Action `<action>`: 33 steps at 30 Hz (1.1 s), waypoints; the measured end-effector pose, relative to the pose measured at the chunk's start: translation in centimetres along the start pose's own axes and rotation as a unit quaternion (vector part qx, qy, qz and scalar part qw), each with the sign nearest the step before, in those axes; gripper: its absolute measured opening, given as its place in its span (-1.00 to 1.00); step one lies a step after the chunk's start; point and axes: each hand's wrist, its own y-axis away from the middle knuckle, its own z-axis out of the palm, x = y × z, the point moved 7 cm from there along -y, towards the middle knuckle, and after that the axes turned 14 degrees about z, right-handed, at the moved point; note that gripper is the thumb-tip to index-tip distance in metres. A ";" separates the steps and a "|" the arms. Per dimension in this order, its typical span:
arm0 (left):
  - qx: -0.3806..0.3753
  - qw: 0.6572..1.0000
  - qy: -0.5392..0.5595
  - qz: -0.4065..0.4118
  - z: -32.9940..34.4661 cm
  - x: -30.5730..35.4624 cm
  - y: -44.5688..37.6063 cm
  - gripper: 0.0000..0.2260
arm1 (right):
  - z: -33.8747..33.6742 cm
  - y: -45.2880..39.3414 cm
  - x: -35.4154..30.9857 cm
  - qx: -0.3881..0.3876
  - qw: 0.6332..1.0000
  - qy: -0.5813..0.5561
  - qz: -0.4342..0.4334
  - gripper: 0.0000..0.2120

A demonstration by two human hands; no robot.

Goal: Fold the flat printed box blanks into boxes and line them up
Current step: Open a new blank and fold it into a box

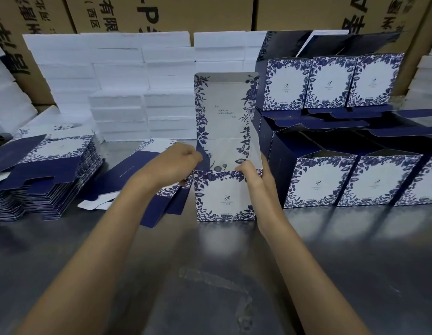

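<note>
Head view shows a half-folded blue floral box [226, 194] standing upright on the grey table [210, 274], its lid flap raised. The right hand [255, 177] grips the box's front right corner with curled fingers. The left hand [178, 163], fingers curled, touches the left side flap. Finished boxes [321, 180] stand stacked just right; flat blanks [48, 170] are piled left.

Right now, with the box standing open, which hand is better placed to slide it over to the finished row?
Probably the left. The finished boxes stand to the right, and the left hand is at the open box's left side, placed to push it across. The right hand grips its right front corner, between box and row.
</note>
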 end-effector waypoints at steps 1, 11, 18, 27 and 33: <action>-0.011 1.000 0.005 -0.015 -0.1 -0.1 -0.5 -0.67 | -0.2 -0.1 0.0 0.004 1.000 -0.003 0.003 -0.41; 0.038 0.999 0.022 -0.031 0.6 0.0 -2.4 -0.61 | -0.9 -0.4 0.1 0.015 1.000 0.003 0.023 -0.38; 0.109 0.990 0.068 -0.055 -0.4 -1.4 -3.7 -0.64 | -1.1 -0.8 0.3 0.001 1.000 -0.010 0.026 -0.67; 0.262 0.937 0.229 -0.012 0.1 -2.0 -1.9 -0.70 | -1.1 -0.9 0.2 -0.026 0.999 -0.025 0.037 -0.42; 0.211 0.879 0.427 -0.016 3.6 -1.2 0.7 -0.84 | -2.3 -1.2 -0.6 -0.001 0.994 -0.095 0.049 -0.49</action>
